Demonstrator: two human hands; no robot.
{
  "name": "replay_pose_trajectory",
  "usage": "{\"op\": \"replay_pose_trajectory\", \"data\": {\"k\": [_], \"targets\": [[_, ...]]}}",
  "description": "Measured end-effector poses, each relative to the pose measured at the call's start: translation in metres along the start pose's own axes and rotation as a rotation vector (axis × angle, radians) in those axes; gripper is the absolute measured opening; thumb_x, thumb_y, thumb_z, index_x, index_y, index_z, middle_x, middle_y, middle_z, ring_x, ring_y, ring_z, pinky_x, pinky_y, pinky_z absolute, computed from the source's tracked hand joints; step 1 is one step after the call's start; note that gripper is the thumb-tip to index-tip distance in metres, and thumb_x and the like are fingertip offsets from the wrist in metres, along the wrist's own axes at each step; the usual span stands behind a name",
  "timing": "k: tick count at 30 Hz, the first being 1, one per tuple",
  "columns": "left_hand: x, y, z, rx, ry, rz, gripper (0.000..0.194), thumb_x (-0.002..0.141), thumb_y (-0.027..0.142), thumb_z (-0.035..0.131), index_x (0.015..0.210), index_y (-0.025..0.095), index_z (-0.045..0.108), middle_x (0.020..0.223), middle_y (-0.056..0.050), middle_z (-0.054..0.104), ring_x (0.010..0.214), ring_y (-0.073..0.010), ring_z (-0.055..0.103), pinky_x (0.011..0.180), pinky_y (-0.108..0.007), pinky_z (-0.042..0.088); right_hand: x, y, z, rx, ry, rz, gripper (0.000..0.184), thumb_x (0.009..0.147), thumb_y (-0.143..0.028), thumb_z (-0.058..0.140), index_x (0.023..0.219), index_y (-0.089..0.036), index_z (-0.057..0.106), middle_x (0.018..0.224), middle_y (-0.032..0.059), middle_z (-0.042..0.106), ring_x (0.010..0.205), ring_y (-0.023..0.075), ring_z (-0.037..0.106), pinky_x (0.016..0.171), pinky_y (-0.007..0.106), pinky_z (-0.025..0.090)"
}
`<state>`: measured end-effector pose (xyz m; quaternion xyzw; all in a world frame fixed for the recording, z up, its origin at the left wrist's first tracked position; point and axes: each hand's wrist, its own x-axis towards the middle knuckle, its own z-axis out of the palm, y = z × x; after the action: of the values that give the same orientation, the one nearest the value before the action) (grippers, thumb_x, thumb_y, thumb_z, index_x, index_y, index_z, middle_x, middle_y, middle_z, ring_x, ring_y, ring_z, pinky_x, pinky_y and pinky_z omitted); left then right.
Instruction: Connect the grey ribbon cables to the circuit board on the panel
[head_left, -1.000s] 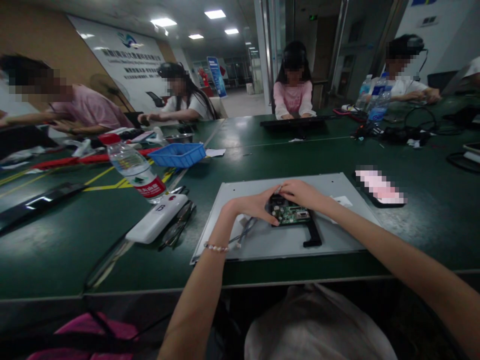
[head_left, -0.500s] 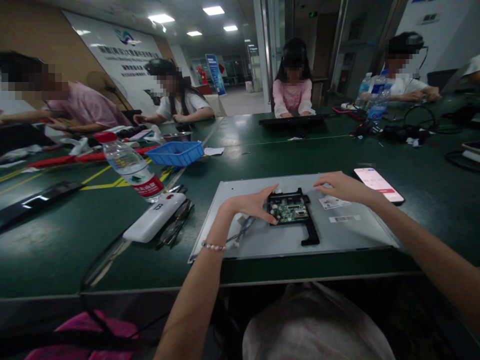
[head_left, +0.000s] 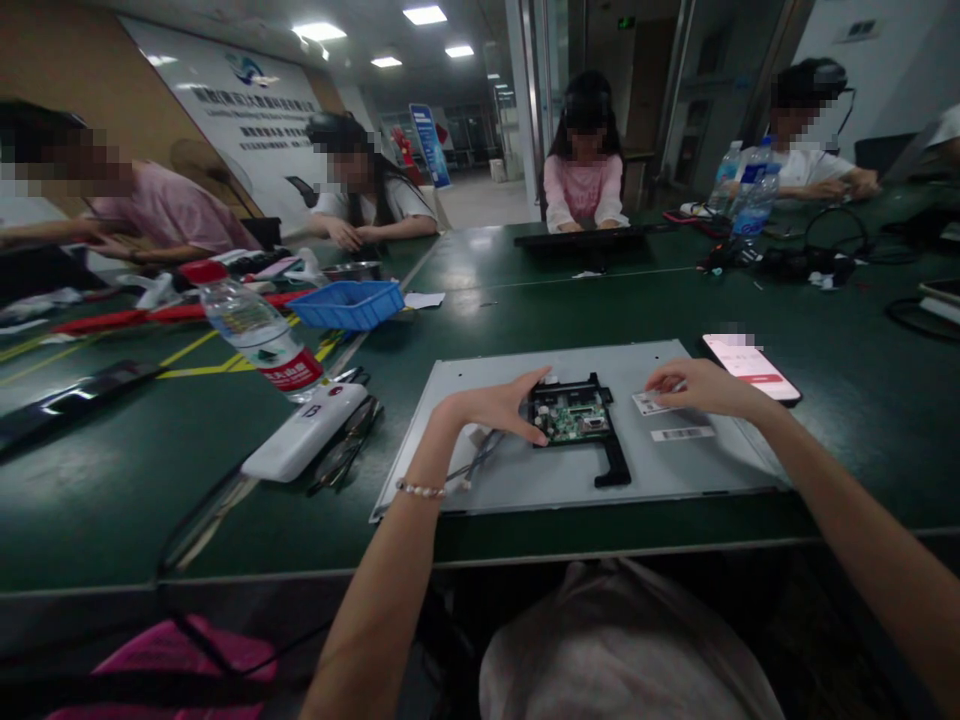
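My left hand spans the left side of a black frame, thumb at the lower corner and a finger at the upper one. In that frame sits a green circuit board. Both lie on a flat grey-white panel at the table's near edge. Thin cables run beneath my left wrist. My right hand hovers over or touches a printed label, its fingers bent together; whether they hold something small, I cannot make out. Just below is a barcode sticker.
A phone lies beyond the panel's right corner. To the left are a white device, glasses, a tilted water bottle and a blue bin. Co-workers sit around the green table.
My right hand has lowered toward the label, and its fingers have drawn together. My left hand keeps its place at the frame. A co-worker at the back left has brought their hands together.
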<state>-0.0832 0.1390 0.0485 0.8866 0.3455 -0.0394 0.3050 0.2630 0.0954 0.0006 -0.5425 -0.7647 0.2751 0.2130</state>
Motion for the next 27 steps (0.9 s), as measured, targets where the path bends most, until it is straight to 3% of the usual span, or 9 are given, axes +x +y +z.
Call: {"op": "replay_pose_trajectory", "data": {"k": [10, 13, 17, 23, 27], "targets": [[-0.001, -0.001, -0.001, 0.011, -0.012, -0.01, 0.117, 0.063, 0.058, 0.07, 0.149, 0.019, 0.001, 0.157, -0.014, 0.009, 0.142, -0.0316, 0.016, 0.115, -0.042, 0.017, -0.002, -0.003, -0.002, -0.026, 0.059, 0.063, 0.016, 0.076, -0.031, 0.062, 0.084, -0.022, 0.072, 0.085, 0.0048, 0.071, 0.079, 0.0211, 0.065, 0.074, 0.036, 0.05], [-0.002, 0.0, -0.001, 0.014, -0.017, -0.03, 0.12, 0.062, 0.058, 0.071, 0.149, 0.016, 0.0, 0.157, -0.015, 0.008, 0.142, -0.0312, 0.015, 0.115, -0.04, 0.016, -0.004, -0.01, -0.002, 0.125, 0.071, 0.111, 0.018, 0.077, -0.033, 0.063, 0.087, -0.02, 0.07, 0.086, 0.0062, 0.072, 0.078, 0.021, 0.067, 0.067, 0.033, 0.052], [0.0, -0.002, -0.001, 0.023, -0.015, 0.017, 0.118, 0.064, 0.06, 0.069, 0.149, 0.017, -0.001, 0.156, -0.015, 0.008, 0.142, -0.0306, 0.015, 0.115, -0.041, 0.015, -0.004, -0.021, 0.005, 0.347, -0.018, 0.111, 0.021, 0.077, -0.035, 0.064, 0.089, -0.019, 0.068, 0.085, 0.0073, 0.071, 0.078, 0.0195, 0.068, 0.059, 0.028, 0.052], [-0.001, -0.004, -0.003, 0.039, 0.016, 0.046, 0.121, 0.063, 0.061, 0.07, 0.149, 0.019, -0.003, 0.157, -0.015, 0.001, 0.143, -0.0311, 0.009, 0.116, -0.043, 0.012, -0.001, -0.036, 0.018, 0.526, -0.1, 0.165, 0.016, 0.078, -0.032, 0.065, 0.085, -0.018, 0.063, 0.081, 0.0072, 0.072, 0.073, 0.0162, 0.067, 0.056, 0.025, 0.049], [-0.003, 0.008, -0.007, 0.055, 0.086, 0.089, 0.112, 0.069, 0.06, 0.067, 0.149, 0.018, 0.0, 0.157, -0.013, -0.001, 0.144, -0.0292, 0.003, 0.117, -0.043, 0.01, 0.0, -0.039, 0.026, 0.587, -0.126, 0.186, 0.016, 0.078, -0.031, 0.066, 0.085, -0.018, 0.06, 0.077, 0.0072, 0.072, 0.069, 0.0155, 0.067, 0.054, 0.025, 0.049]]}}
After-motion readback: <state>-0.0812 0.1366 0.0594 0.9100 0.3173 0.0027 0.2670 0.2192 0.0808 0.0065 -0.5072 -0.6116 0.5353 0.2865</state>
